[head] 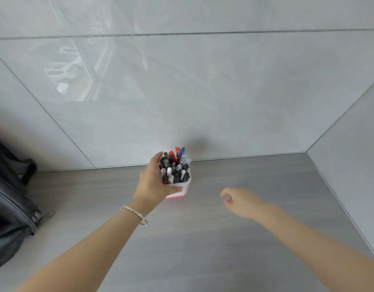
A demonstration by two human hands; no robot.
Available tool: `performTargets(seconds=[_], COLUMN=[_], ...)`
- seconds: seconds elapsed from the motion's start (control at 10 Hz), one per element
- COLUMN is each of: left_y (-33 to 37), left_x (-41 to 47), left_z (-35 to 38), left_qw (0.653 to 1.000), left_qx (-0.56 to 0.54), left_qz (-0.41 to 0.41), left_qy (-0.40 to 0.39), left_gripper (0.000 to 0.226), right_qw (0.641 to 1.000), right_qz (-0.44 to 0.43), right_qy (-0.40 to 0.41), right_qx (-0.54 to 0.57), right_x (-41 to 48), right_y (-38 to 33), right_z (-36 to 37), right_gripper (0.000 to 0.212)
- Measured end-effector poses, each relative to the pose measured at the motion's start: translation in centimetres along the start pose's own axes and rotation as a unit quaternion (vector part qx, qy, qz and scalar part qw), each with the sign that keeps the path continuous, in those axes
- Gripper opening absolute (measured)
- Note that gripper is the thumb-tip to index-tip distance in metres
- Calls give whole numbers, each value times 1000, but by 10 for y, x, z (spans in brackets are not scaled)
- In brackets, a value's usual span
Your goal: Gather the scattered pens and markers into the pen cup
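Note:
A white pen cup (187,187) with a pink base stands on the grey counter near the back wall. It is packed with several pens and markers (175,168), black, white, red and blue, standing upright. My left hand (155,182) wraps around the cup's left side and front rim, thumb near the top. My right hand (239,201) hovers to the right of the cup, apart from it, fingers loosely curled and holding nothing. It is blurred by motion. I see no loose pens on the counter.
A dark grey bag (11,209) with a zip pull lies at the left edge of the counter (203,239). Glossy grey tiled walls close the back and the right side, forming a corner at the far right.

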State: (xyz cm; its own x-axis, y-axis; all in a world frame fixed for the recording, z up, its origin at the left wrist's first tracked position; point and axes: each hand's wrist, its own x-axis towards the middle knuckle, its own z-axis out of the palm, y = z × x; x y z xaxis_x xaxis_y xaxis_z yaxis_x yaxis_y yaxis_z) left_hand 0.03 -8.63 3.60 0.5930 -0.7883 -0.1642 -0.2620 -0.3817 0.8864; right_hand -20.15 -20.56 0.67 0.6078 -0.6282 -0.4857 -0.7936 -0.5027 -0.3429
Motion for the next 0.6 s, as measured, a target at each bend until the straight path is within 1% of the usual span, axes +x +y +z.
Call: performTargets(seconds=[0.1,0.2,0.3,0.4,0.5,0.6], left_y=[-12,-22,-31,-38,-34,-9], left_x=[17,21,21,21,13,-1], left_z=[-13,-18,-17,-17,-19,-21], left_qw=[1000,999,998,998,999,992], left_qx=[27,21,-30,-34,11,120], left_qz=[7,-5,-16,-22,-28,34], left_qy=[-11,-24,-47,-40,-40,21], left_gripper=[99,92,86,79,103,105], right_qw=[1000,1000,999,999,999,999], right_qz=[14,25,35,38,15,4], right_qy=[-11,-9,4,21,39,30], right_qx=[10,16,9,12,-8,-24], right_x=[12,15,13,13,7,-3], right_y=[-6,-14,-22,-26,-34,-41], right_z=[4,11,12,8,-7,-29], right_gripper=[32,31,30,30,30,31])
